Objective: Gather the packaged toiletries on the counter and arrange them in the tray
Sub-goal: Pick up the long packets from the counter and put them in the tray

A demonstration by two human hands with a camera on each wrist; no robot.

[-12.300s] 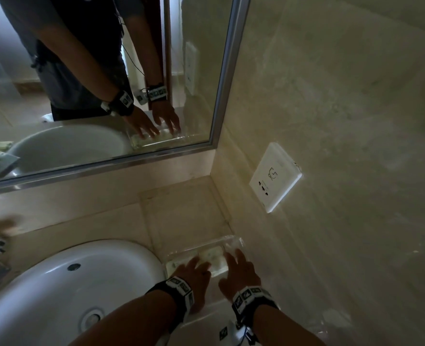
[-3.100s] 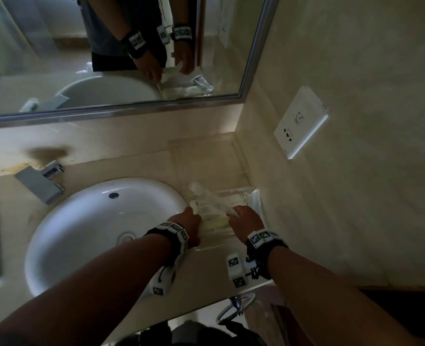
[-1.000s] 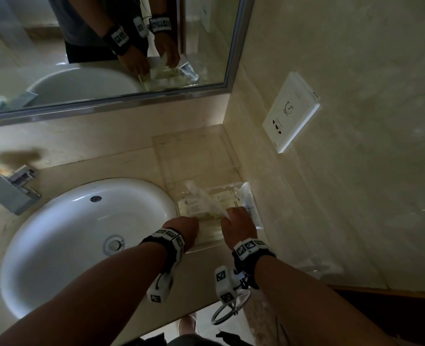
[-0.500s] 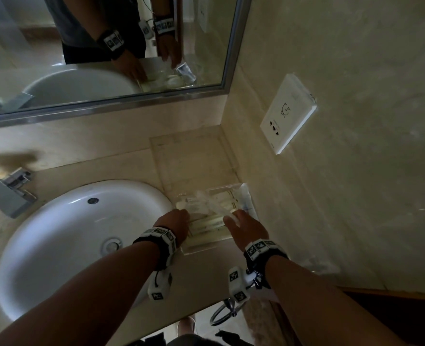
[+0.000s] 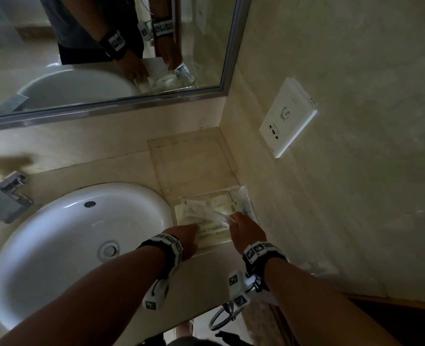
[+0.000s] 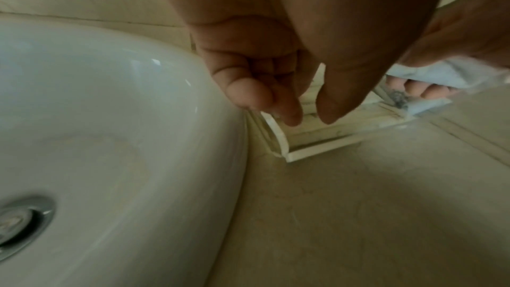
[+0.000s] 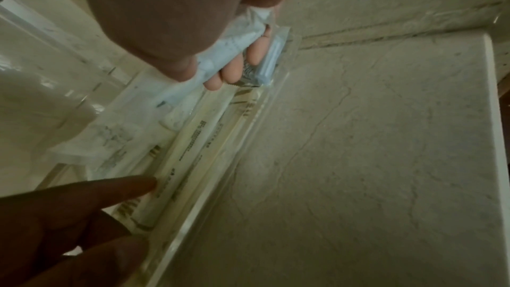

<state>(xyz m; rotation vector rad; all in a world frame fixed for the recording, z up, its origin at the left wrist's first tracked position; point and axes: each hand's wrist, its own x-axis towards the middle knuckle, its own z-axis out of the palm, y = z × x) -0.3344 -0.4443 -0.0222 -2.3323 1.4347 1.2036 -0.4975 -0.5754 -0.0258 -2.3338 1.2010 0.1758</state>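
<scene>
A clear plastic tray [image 5: 214, 245] sits on the counter between the basin and the right wall, with long cream packets [image 7: 198, 139] and a flat white sachet [image 7: 110, 139] lying in it. My right hand [image 5: 241, 228] grips a white crinkly packet [image 7: 220, 58] low over the tray's right half, fingers curled round it. My left hand [image 5: 185, 236] is at the tray's near left corner [image 6: 287, 156] and holds nothing. Its straight fingers [image 7: 132, 184] touch a cream packet. Another blue-white packet [image 7: 269, 60] lies under my right fingers.
The white basin [image 5: 69, 245] borders the tray on the left, with the tap [image 5: 4, 196] behind it. A larger clear tray [image 5: 191, 161] fills the back corner. A wall socket [image 5: 286, 118] is on the right wall. Bare counter [image 7: 358, 160] lies in front; a towel ring [image 5: 221, 318] hangs below the edge.
My right hand has brought the white packet down from a raised slant to just over the tray's contents. My left hand has stayed at the tray's near left corner.
</scene>
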